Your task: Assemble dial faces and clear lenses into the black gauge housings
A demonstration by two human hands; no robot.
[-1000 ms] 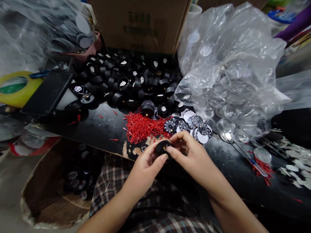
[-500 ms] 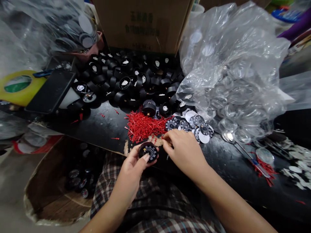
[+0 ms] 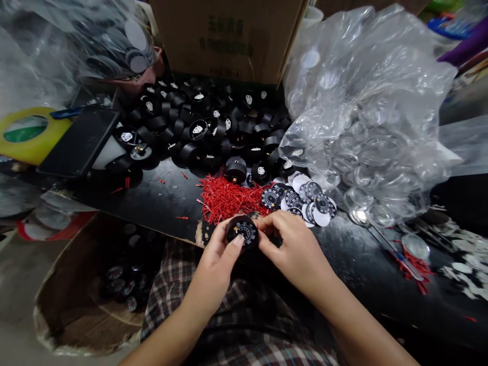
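My left hand (image 3: 218,260) grips a round black gauge (image 3: 247,235) from its left side, the thumb pressed on the face. The gauge carries a black dial with white markings and a small yellow patch, tilted toward me. At its right rim are the curled thumb and fingers of my right hand (image 3: 290,244); a dark gap shows between them. Just beyond the hands lies a heap of red pointers (image 3: 232,201). Loose printed dials (image 3: 322,204), some with white backs up, are piled right of the heap.
Many black gauge housings (image 3: 198,129) cover the back of the black table (image 3: 152,198), before a cardboard box (image 3: 229,46). A plastic bag of clear lenses (image 3: 366,147) stands right. At left lie a phone (image 3: 80,142) and yellow tape (image 3: 25,133). Below is a bin (image 3: 76,300) holding gauges.
My left hand has moved the gauge slightly right and up. My right hand, apart from it before, has closed in to its right rim.
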